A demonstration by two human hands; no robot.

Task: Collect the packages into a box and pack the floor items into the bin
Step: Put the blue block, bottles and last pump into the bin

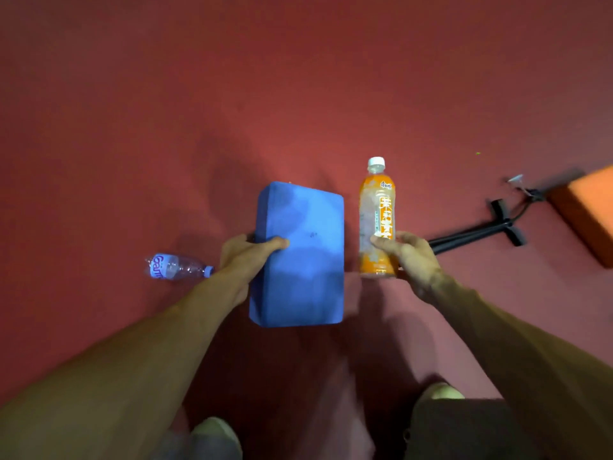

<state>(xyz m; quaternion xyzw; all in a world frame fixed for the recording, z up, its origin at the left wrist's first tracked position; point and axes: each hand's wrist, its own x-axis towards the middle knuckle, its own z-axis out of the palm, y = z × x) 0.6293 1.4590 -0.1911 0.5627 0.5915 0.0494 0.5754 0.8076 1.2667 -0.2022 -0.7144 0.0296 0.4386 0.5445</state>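
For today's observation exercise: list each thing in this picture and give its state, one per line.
Blue block: held in left hand.
Orange bottle: capped, held in right hand.
Clear bottle: capped, lying on the floor.
Black tool: lying on the floor.
Orange block: on the floor.

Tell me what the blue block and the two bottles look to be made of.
Blue block: likely foam, matte, with rounded edges and darker smudges. Orange bottle: clear plastic under a glossy printed label, white screw cap. Clear bottle lying on the floor: thin see-through plastic, apparently empty.
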